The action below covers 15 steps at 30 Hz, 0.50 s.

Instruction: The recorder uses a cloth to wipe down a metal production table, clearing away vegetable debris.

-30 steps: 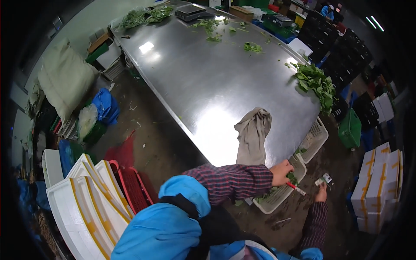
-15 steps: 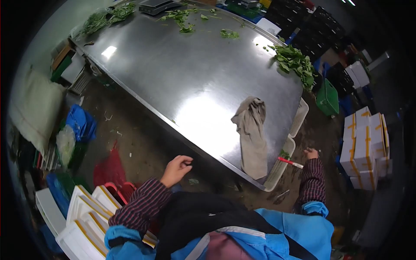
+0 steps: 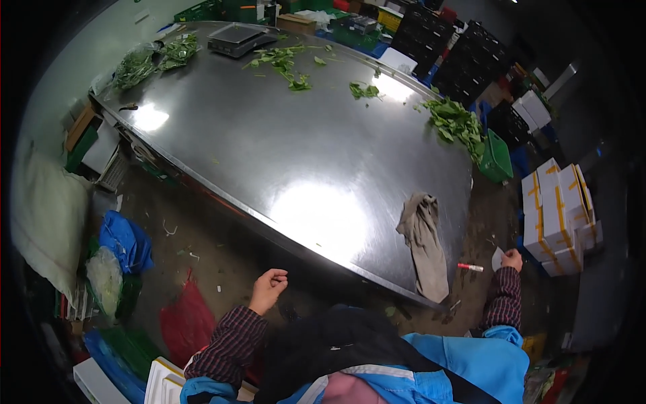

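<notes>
My left hand (image 3: pixel 268 291) hangs in front of the table's near edge, its fingers loosely bent and a small gap at the thumb. Nothing shows in it. Off the table's right side, my right hand (image 3: pixel 512 260) pinches a small white flat piece (image 3: pixel 497 258), seemingly paper. A red-and-white pen-like stick (image 3: pixel 470 267) is close to that hand, left of it; I cannot tell what it rests on. A crumpled grey-brown cloth (image 3: pixel 426 246) lies at the right end of the shiny metal table (image 3: pixel 256 148), nearest to my right hand.
Leafy greens (image 3: pixel 454 124) lie at the table's far right, with scattered sprigs (image 3: pixel 279 64) and a scale (image 3: pixel 239 40) at the back. White foam boxes (image 3: pixel 555 209) and a green basket (image 3: pixel 496 156) stand right. A red net bag (image 3: pixel 188 316) and blue bag (image 3: pixel 126 241) lie left.
The view has shifted. My right hand has moved right, and a white flat piece now shows in it. The pale baskets by the table's right edge no longer show. My left hand stays near the table.
</notes>
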Each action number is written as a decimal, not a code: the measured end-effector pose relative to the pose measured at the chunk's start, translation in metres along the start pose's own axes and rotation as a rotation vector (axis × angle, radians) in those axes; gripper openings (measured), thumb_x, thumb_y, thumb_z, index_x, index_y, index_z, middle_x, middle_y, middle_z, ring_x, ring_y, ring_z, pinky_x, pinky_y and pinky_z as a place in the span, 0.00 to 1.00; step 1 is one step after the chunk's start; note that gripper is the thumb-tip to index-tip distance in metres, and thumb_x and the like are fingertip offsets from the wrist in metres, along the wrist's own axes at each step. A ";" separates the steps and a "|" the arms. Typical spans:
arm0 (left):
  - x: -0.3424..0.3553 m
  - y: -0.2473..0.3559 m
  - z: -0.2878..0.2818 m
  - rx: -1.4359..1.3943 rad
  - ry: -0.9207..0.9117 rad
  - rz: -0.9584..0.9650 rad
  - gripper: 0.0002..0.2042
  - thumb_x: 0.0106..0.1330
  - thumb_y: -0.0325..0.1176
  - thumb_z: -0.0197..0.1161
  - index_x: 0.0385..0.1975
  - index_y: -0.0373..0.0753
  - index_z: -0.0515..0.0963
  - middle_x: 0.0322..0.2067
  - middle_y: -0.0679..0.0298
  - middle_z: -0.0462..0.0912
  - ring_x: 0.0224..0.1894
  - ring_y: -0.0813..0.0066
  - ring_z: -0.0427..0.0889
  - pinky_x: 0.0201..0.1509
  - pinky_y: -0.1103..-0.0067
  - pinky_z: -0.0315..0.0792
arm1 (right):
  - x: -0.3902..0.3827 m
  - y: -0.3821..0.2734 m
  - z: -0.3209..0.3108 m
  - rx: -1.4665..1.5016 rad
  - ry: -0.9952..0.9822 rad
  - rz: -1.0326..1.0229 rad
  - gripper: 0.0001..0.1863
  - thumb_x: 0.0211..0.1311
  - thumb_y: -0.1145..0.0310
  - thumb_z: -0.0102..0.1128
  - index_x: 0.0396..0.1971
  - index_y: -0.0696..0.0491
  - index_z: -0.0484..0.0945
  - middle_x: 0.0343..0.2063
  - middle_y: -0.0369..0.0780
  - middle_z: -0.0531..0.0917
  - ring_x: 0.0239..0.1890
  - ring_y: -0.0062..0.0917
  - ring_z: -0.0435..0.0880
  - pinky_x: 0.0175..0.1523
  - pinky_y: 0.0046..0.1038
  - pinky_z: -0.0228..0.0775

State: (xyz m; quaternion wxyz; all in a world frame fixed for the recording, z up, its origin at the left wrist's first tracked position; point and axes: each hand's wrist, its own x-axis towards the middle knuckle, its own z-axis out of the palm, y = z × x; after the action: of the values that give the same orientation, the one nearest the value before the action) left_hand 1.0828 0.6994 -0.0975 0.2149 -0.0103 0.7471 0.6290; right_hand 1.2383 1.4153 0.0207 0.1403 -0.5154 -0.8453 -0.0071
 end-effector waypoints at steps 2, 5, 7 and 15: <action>0.011 0.006 -0.002 0.004 0.026 0.024 0.12 0.56 0.24 0.62 0.42 0.34 0.77 0.32 0.67 0.80 0.28 0.87 0.74 0.37 0.86 0.71 | 0.010 0.015 0.025 0.087 0.007 -0.011 0.08 0.42 0.73 0.60 0.27 0.50 0.81 0.25 0.42 0.83 0.31 0.30 0.83 0.40 0.30 0.73; 0.044 0.015 0.013 0.000 -0.083 0.070 0.13 0.55 0.25 0.63 0.42 0.35 0.77 0.33 0.66 0.80 0.27 0.86 0.73 0.35 0.85 0.72 | 0.068 0.097 0.024 0.108 0.036 0.067 0.10 0.44 0.77 0.60 0.30 0.52 0.82 0.26 0.42 0.83 0.31 0.30 0.82 0.41 0.28 0.73; 0.060 0.017 0.015 0.011 -0.079 0.067 0.13 0.55 0.25 0.63 0.42 0.35 0.77 0.33 0.66 0.80 0.27 0.86 0.73 0.34 0.85 0.72 | 0.067 0.109 0.051 0.118 -0.032 -0.101 0.11 0.45 0.78 0.59 0.32 0.54 0.81 0.32 0.42 0.83 0.38 0.32 0.82 0.47 0.30 0.73; 0.093 0.044 0.031 0.130 -0.069 0.057 0.13 0.55 0.28 0.62 0.41 0.35 0.78 0.31 0.65 0.80 0.27 0.84 0.74 0.33 0.85 0.72 | 0.035 -0.001 -0.001 -0.167 -0.101 0.104 0.16 0.41 0.74 0.68 0.35 0.50 0.81 0.34 0.43 0.83 0.40 0.34 0.82 0.47 0.33 0.73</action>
State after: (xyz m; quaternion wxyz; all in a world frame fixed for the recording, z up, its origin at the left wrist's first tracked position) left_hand 0.9956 0.7620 -0.0914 0.2228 0.0463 0.7784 0.5850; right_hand 1.2231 1.4453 0.0306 0.0541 -0.5684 -0.8198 -0.0440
